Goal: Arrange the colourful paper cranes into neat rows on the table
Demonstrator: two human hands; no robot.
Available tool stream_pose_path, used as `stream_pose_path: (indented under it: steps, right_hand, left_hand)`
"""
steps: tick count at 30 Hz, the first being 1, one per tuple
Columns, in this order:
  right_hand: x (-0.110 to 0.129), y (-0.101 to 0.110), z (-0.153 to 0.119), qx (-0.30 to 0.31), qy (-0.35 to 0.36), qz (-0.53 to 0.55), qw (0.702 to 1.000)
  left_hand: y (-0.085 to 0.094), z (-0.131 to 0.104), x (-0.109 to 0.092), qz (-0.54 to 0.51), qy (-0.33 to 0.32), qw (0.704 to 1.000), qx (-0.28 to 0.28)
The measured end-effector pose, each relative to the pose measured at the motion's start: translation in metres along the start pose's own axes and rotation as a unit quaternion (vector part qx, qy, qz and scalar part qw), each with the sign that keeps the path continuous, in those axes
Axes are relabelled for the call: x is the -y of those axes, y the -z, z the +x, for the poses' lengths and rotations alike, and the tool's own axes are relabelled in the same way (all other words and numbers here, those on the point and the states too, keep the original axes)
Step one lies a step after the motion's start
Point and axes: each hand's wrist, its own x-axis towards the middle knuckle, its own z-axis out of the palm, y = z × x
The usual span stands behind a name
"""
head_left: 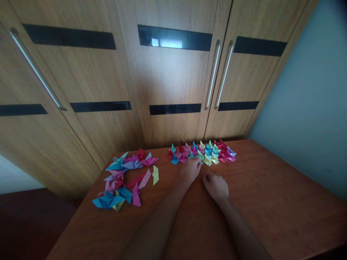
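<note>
Two groups of folded coloured paper pieces lie on a brown wooden table (271,202). A tight row of small folded pieces (203,151) in pink, blue, green, yellow and red runs along the far edge. My left hand (190,169) reaches to the near side of that row, fingertips touching or almost touching a piece. My right hand (216,186) rests on the table just behind it, fingers curled; whether it holds anything is hidden. A looser pile of flatter folded pieces (124,178) lies to the left, apart from both hands.
Wooden wardrobe doors (168,83) with long metal handles (213,76) stand right behind the table's far edge. A pale blue wall (311,119) is at the right. The table's left edge drops to a dark floor (32,224).
</note>
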Motion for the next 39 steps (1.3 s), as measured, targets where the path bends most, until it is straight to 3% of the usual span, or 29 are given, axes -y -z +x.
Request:
stream_pose_path:
  steps: [9, 15, 20, 24, 28, 32, 36, 39]
  right_hand:
    - [-0.002, -0.003, 0.002, -0.004, 0.001, 0.0, 1.0]
    - [-0.003, -0.003, 0.001, -0.006, 0.005, 0.015, 1.0]
    - [-0.003, -0.005, -0.001, -0.007, 0.018, 0.023, 1.0]
    - [0.003, -0.011, -0.005, -0.013, 0.08, 0.05, 0.995]
    - [0.009, -0.018, -0.008, -0.012, 0.163, 0.088, 0.983]
    - [0.009, -0.022, -0.009, -0.017, 0.179, 0.104, 0.978]
    - [0.007, -0.023, -0.008, -0.023, 0.177, 0.103, 0.978]
    - [0.007, -0.023, -0.007, -0.022, 0.176, 0.106, 0.978]
  left_hand:
    - [-0.002, 0.0, -0.007, -0.017, -0.008, 1.0, -0.004]
    - [0.018, -0.028, -0.004, -0.034, -0.027, 0.999, -0.013]
    - [0.058, -0.078, 0.023, 0.0, -0.006, 1.0, -0.021]
    - [0.101, -0.118, 0.057, 0.078, 0.04, 0.995, -0.038]
    - [0.145, -0.153, 0.086, 0.155, 0.083, 0.981, -0.085]
    - [0.183, -0.185, 0.107, 0.213, 0.124, 0.96, -0.13]
    - [0.209, -0.21, 0.128, 0.201, 0.193, 0.948, -0.154]
    - [0.218, -0.216, 0.147, 0.152, 0.256, 0.942, -0.156]
